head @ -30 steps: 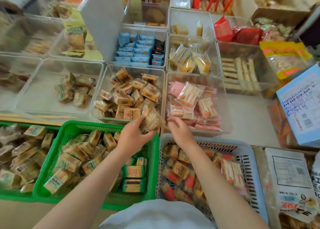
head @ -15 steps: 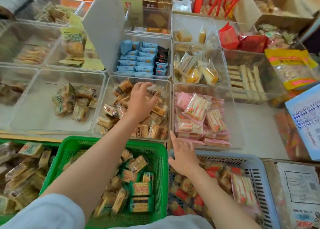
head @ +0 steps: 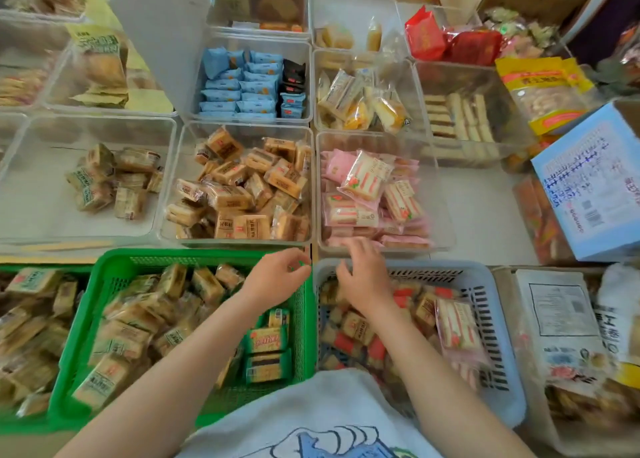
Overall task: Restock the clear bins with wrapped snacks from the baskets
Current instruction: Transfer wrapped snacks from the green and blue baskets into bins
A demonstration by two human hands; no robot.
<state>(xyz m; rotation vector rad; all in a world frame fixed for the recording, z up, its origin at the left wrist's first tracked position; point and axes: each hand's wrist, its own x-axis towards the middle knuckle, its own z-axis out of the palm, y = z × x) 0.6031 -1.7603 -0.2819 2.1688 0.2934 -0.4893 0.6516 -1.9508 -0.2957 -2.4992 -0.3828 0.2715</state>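
My left hand (head: 277,275) hovers over the far right corner of the green basket (head: 114,262), fingers loosely curled and holding nothing. My right hand (head: 362,272) reaches over the far rim of the blue-grey basket (head: 485,277), fingers spread and relaxed, with nothing in it. The green basket holds tan and green wrapped snacks (head: 266,341). The blue-grey basket holds red, tan and pink packets (head: 457,324). Just beyond stand two clear bins: one piled with tan wrapped snacks (head: 242,187), one with pink wrapped snacks (head: 372,187).
A clear bin at left (head: 41,194) holds a few green-labelled packets. Further bins contain blue packets (head: 242,85), yellow cakes (head: 363,104) and wafers (head: 460,118). A light blue box (head: 595,180) stands at right. A second green basket (head: 20,322) sits at far left.
My left hand released snacks into the tan bin and pulled back to the green basket's corner. My right hand stayed over the blue-grey basket's far rim.
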